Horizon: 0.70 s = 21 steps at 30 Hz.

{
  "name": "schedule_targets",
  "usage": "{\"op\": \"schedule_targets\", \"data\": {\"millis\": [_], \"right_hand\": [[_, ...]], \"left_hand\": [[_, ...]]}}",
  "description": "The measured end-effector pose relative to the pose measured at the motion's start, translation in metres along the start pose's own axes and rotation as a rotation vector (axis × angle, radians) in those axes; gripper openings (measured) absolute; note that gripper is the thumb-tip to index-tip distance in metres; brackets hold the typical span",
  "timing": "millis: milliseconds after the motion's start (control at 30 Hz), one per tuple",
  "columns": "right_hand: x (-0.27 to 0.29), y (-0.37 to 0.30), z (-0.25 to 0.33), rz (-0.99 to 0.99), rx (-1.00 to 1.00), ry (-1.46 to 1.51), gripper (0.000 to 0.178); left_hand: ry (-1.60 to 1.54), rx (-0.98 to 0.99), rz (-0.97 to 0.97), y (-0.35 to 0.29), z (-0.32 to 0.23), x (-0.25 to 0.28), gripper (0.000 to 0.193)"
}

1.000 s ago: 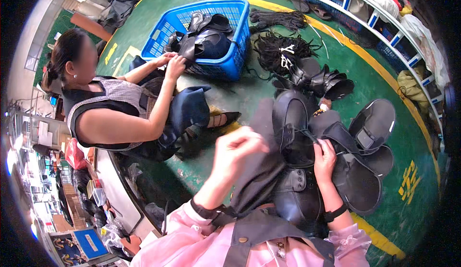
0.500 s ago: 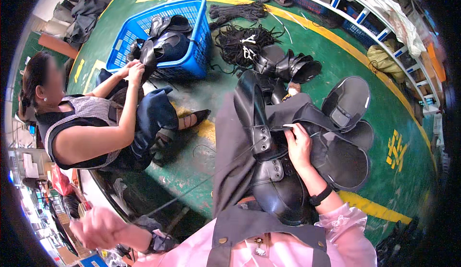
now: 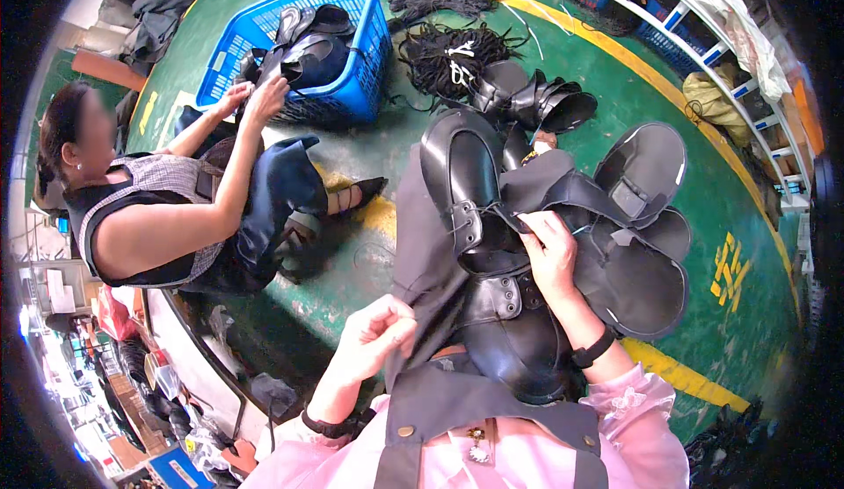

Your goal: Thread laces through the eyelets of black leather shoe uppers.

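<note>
A black leather shoe upper (image 3: 466,168) with metal eyelets rests across my lap, its toe pointing away. My right hand (image 3: 552,247) is closed on the black shoe flap beside the eyelets, thumb and fingers pinching its edge. Left of the shoe, above my lap, my left hand (image 3: 374,340) is closed in a pinch on a thin dark shoelace, hardly visible at the fingers. A second black shoe (image 3: 519,348) with eyelets lies nearer me. More black uppers with soles (image 3: 629,287) lie to the right of my right hand.
A co-worker (image 3: 167,199) sits at left, hands at a blue basket (image 3: 378,58) of black shoes. Bundles of black laces (image 3: 457,54) and stacked uppers (image 3: 563,107) lie on the green floor ahead. A white rack (image 3: 677,23) curves along the far right.
My left hand has come in from the far lower left, where the lace was stretched taut, to near my lap. The right hand keeps its pinch. The co-worker's hands have shifted at the basket.
</note>
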State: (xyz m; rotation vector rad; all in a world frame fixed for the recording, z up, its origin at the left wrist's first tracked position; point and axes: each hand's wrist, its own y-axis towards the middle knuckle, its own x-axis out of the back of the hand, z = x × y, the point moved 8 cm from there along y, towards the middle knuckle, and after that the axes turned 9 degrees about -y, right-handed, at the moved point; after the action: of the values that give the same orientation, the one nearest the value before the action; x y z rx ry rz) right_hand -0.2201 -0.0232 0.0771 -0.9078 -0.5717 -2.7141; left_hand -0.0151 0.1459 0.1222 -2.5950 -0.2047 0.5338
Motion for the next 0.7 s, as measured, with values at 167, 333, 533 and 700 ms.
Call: {"op": "schedule_targets", "data": {"millis": [167,333,533,700], "right_hand": [[0.013,0.005,-0.029,-0.069,-0.181,0.040,0.017],[-0.006,-0.007,0.004,0.031,-0.043,-0.110,0.019],[0.004,-0.006,0.009,0.014,0.063,-0.124,0.030],[0.009,-0.012,0.008,-0.042,0.071,-0.136,0.034]], "left_hand": [[-0.214,-0.333,-0.688,-0.087,-0.017,0.204,0.016],[-0.110,-0.155,-0.881,-0.117,0.055,0.248,0.013],[1.666,-0.403,-0.349,-0.032,0.035,0.120,0.017],[1.018,-0.751,-0.203,0.040,-0.042,-0.018,0.020]]}}
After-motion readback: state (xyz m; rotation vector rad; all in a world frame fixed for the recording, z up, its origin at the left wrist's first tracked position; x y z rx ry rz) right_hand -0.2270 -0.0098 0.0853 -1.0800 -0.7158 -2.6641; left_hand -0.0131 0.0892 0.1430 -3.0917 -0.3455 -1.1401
